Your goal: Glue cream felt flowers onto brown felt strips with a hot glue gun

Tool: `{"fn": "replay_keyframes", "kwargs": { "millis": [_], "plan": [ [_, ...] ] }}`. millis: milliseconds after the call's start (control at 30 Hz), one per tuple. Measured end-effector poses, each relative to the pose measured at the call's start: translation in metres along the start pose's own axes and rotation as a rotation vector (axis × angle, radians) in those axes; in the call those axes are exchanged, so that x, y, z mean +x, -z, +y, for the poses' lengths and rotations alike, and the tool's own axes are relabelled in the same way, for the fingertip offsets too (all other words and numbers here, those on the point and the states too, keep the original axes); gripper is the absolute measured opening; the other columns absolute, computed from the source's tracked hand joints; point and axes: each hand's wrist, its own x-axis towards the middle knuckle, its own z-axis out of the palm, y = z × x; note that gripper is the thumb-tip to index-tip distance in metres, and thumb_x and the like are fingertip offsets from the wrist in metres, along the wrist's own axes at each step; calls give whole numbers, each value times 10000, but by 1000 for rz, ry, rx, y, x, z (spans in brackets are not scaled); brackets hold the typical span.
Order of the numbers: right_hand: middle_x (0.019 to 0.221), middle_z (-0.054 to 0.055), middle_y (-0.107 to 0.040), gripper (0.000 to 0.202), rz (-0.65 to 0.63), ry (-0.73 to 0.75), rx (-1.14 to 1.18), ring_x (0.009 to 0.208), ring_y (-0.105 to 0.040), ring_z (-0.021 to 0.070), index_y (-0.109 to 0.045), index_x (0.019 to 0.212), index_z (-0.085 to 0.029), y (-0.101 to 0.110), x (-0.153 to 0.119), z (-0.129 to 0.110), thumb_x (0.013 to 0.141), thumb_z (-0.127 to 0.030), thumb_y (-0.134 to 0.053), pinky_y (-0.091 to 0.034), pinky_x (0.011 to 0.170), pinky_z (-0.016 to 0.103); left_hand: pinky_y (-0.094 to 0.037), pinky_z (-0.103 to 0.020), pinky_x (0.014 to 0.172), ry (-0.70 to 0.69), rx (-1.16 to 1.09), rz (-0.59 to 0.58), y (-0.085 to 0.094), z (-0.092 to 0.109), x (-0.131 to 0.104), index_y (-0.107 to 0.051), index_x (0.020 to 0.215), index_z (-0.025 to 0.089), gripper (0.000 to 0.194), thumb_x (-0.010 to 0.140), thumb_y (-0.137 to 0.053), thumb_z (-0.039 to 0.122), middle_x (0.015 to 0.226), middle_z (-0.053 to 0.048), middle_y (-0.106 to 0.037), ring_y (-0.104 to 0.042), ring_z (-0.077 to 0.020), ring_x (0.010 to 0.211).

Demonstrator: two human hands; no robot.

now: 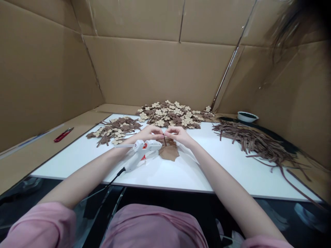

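At the middle of the white board, my left hand [152, 132] and my right hand [179, 134] meet fingertip to fingertip. Between them they pinch the upper end of a narrow dark brown strip [165, 141], which hangs down; the exact grip is too small to make out. Beneath the strip lies a tan, ragged-edged piece [169, 153] of leather-like material. A white hot glue gun [137, 156] with orange parts rests close to my left forearm, a glue stick in its back end and a black cord running off the front edge.
Cream and brown flower cutouts [170, 115] are heaped at the back. A smaller pile of stemmed flowers [119, 129] lies left. Brown strips [248, 137] spread over the right side, near a white bowl [247, 117]. A red cutter [63, 134] lies far left. Cardboard walls [155, 69] enclose the table.
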Motion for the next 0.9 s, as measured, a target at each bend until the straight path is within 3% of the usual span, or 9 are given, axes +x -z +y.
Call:
{"fn": "replay_keyframes", "kwargs": {
  "millis": [267,633,900],
  "plan": [
    [789,48,-662,397,6,-32,23,725,-583,158,-681,786,-140,0,-2,-5,709,-526,-730,-450,674,273,-401,-217,619,10,12,16,1,-8,1,-693,806,97,353,815,-627,443,733,-35,-645,-574,-140,681],
    [743,32,-631,399,-55,-6,-8,649,-535,132,-674,806,-147,1,-1,6,761,-544,-679,-410,591,249,-407,-227,647,-13,4,-7,2,-14,4,-694,837,112,347,800,-637,452,757,-34,-645,-572,-146,713],
    [676,22,-603,425,-72,-22,-25,596,-520,123,-664,787,-139,1,-2,2,762,-563,-669,-397,546,244,-442,-250,686,5,-39,30,-1,-7,-4,-695,870,131,350,770,-655,464,762,-35,-667,-599,-174,748]
  ]
}}
